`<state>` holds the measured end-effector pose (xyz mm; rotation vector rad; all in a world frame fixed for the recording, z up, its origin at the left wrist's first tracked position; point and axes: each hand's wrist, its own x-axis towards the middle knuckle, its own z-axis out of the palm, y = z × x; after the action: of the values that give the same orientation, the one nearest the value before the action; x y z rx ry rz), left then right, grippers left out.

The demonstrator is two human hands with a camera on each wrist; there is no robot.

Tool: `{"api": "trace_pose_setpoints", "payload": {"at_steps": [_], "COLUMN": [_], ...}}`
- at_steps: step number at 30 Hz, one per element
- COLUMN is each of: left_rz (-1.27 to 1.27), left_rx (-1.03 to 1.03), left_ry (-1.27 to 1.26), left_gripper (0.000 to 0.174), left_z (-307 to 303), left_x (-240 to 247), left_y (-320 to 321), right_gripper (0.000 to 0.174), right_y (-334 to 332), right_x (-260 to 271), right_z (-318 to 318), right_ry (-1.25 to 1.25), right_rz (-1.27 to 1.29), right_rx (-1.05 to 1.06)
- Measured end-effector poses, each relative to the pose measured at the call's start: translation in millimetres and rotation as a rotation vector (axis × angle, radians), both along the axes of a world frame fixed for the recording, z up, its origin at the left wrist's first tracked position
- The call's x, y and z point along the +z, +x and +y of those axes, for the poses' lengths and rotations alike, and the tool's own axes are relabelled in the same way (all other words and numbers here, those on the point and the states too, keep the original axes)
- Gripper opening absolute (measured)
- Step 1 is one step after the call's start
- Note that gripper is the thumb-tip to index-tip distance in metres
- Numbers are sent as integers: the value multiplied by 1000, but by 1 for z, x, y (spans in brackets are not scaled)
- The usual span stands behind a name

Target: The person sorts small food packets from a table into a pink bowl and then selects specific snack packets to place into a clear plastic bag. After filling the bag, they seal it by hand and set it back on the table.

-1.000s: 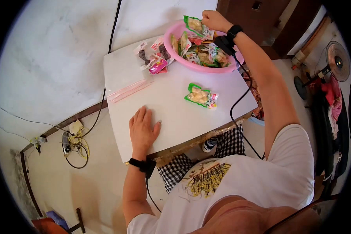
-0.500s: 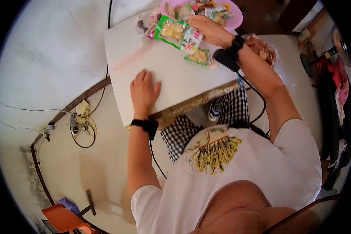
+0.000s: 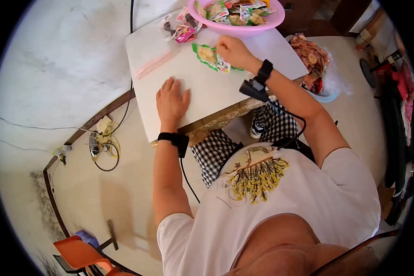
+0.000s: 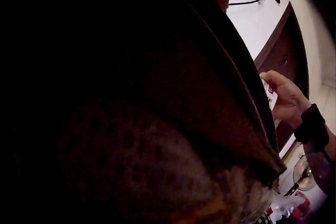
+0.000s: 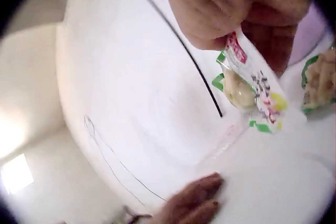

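Note:
My right hand [image 3: 238,53] pinches a green-edged snack packet [image 3: 206,54] at one side, over the white table [image 3: 211,99]. Pale, chunky food shows through the clear part of the held packet [image 5: 240,88] in the right wrist view; its printed white end hangs below the fingers. A second such packet [image 5: 320,81] lies close by on the table, mostly behind my right hand in the head view. My left hand [image 3: 172,103] rests palm down near the table's front left edge, fingers straight, holding nothing. The left wrist view is mostly dark.
A pink basin [image 3: 244,30] full of similar packets stands at the back of the table. Left of it lie small packets in clear plastic [image 3: 184,28] and a flat pink-edged plastic bag [image 3: 154,64]. A bag of brownish packets [image 3: 312,57] sits beyond the right edge.
My right hand has brought a packet from the pink basin toward me, down over the table near the second packet. My left hand stays on the table. The head view has shifted.

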<state>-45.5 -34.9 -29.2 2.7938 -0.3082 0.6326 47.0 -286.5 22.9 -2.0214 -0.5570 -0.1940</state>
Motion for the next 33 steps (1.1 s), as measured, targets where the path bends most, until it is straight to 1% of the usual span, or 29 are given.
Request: {"api": "trace_pose_setpoints", "payload": {"at_steps": [2,3,6,7,10,13,16,19,22,25,28,31,33], "left_rz": [-19,-33,-48,-42,-19,-6,8,13,16,25,31,29,29], "left_rx": [11,9,13,15,45,54,60,65,69,70,68,69,74], "left_ry": [-20,-36,-71,-67,-59,-49,-46,-29,-26,-36,-52,-48,-40], "left_gripper": [44,43,40,39,38,37,36,37,38,38,39,39,39], "left_z": [3,5,8,8,4,4,3,4,5,5,6,6,5], "left_x": [-6,-7,-13,-13,-9,-10,-7,-9,-12,-11,-11,-11,-11], "left_y": [2,1,0,2,1,3,1,3,4,4,4,5,5], "right_gripper": [26,27,25,25,28,36,45,49,44,40,36,34,33], "right_y": [-13,-24,-34,-17,-1,3,6,1,4,17,2,1,-12], "right_x": [1,1,11,1,-3,-16,-29,-28,-34,-44,-18,-33,-26], "right_z": [17,22,20,6,-39,-72,-86,-81,-81,-83,-67,-53,-52], "right_ry": [-200,-214,-135,-177,-401,-507,-581,-636,-538,-476,-363,-399,-564], "right_rz": [-213,-117,-29,-68,-190,-252,-107,26,64,26,-14,-452,-238], "right_rx": [2,171,171,160,16,-161,-222,-179,-174,-129,-144,-49,100]}}
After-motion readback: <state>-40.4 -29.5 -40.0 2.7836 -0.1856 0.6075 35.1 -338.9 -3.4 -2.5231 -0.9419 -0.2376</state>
